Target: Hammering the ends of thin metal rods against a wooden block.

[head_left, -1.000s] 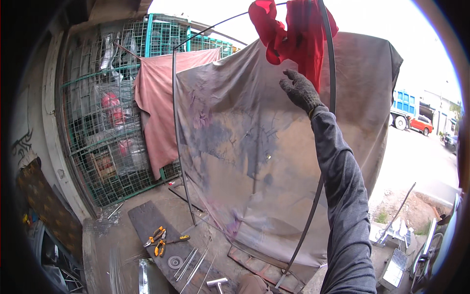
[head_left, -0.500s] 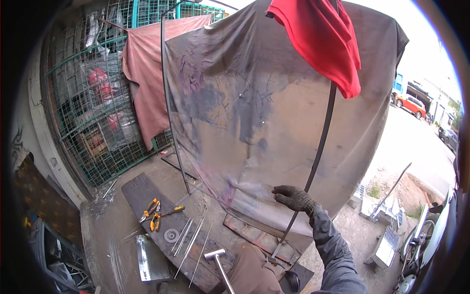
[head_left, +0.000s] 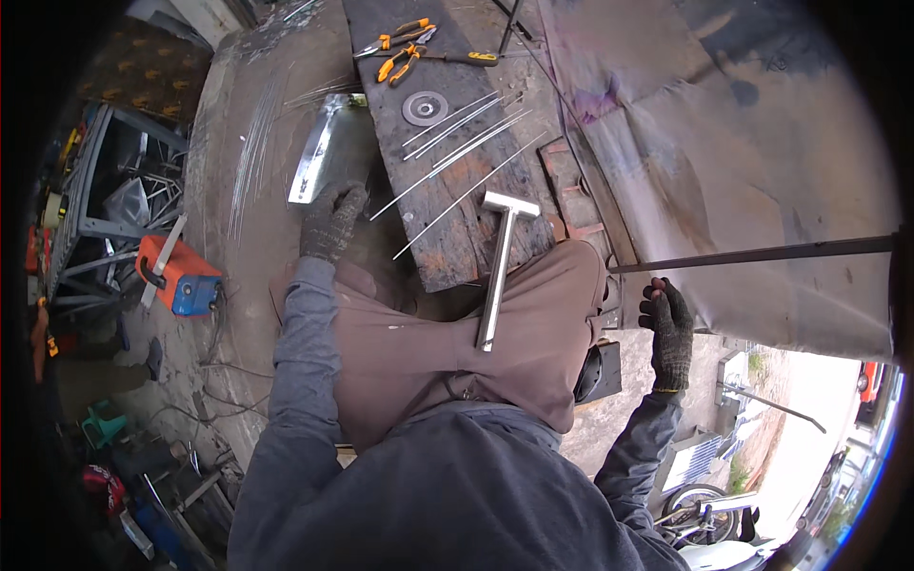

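Stained grey-brown sheet (head_left: 743, 171) fills the upper right. Brown trousers (head_left: 400, 352), the wearer's, spread across the middle, legs bent. Dark wooden board (head_left: 447, 252) runs from the top down to the space between the knees. Dark bar (head_left: 762, 255) crosses in front of the sheet, roughly level in view. Shiny metal plate (head_left: 316, 157) lies left of the board, bright strip along its left side. Red-and-blue box (head_left: 186, 266), a pale strip across it, sits on the ground at far left. T-shaped metal piece (head_left: 500, 262): crosspiece over the board's near end, stem pointing back onto the lap.

Left hand (head_left: 333, 221), grey glove, is at the plate's near end, fingers pointing away from the body and set close together; can't tell if it touches the plate or grips anything. Right hand (head_left: 668, 328), same kind of glove with bare fingertips, is just below the bar, fingers bent inward, nothing visible in them; can't tell how tightly they close, nor if they touch the bar.

Thin rods (head_left: 479, 147) lie slantwise on the board. Beyond them: two orange-handled pliers (head_left: 405, 65), a screwdriver (head_left: 473, 58) right beside, and a round grey disc (head_left: 419, 103).
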`<control>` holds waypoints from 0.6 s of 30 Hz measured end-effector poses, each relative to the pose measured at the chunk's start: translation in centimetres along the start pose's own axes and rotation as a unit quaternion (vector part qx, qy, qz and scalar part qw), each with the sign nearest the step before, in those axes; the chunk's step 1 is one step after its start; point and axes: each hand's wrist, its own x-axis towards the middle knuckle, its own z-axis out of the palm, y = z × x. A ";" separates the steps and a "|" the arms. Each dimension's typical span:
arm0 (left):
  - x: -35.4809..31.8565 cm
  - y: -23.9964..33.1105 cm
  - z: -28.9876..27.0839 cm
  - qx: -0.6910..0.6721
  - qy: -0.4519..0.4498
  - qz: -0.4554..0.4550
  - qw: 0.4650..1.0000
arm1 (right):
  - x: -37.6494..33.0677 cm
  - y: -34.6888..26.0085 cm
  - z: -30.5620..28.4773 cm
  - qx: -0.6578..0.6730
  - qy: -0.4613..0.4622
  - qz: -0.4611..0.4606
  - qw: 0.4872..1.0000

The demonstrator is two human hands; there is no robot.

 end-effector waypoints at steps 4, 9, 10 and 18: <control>-2.9 1.8 1.0 0.147 -0.141 -0.033 0.978 | -0.8 -1.4 8.7 -0.017 -0.092 0.035 0.995; -4.7 2.8 2.8 0.260 -0.276 -0.123 0.917 | 1.7 2.5 14.8 -0.256 -0.023 -0.235 0.937; -4.8 2.2 2.9 0.306 -0.298 -0.124 0.896 | 1.6 2.5 15.4 -0.252 -0.014 -0.231 0.940; -5.6 1.4 2.9 0.347 -0.224 0.028 0.910 | 0.3 1.1 16.6 -0.409 0.052 -0.267 0.871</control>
